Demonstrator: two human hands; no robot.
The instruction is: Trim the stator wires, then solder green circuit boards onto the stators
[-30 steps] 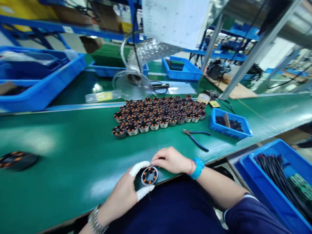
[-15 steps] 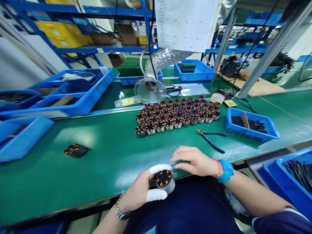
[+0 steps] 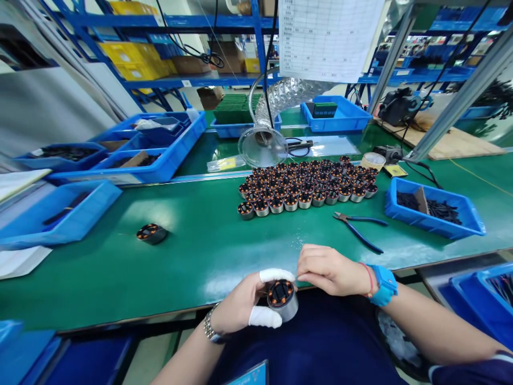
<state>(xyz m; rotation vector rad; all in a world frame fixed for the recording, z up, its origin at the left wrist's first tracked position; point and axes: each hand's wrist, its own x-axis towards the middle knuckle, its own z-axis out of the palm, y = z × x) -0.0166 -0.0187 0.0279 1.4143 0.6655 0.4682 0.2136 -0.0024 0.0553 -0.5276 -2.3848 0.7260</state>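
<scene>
My left hand (image 3: 244, 302), with white covers on its thumb and a finger, grips a motor stator (image 3: 285, 306) by its sides at the table's front edge. The stator has a silver metal ring, a black core and copper windings facing up. Just right of it, my right hand (image 3: 331, 270) is closed in a pinch beside the covered fingertip. Whatever lies between those fingertips is too small to make out. Past my hands, several like stators (image 3: 294, 195) stand upright in tight rows. A single stator (image 3: 151, 233) sits apart on the left, tilted in view.
Blue-handled cutters (image 3: 360, 230) lie open right of centre. A blue bin (image 3: 436, 227) of small black parts stands beyond them. White specks are scattered near my right hand. A clear extraction hood (image 3: 262, 152) hangs behind the rows. More blue trays (image 3: 96, 211) stand at left.
My right hand's thumb and fingers have come together into a pinch beside the stator. My left hand keeps its hold. The whole scene has shifted rightward as the camera turned.
</scene>
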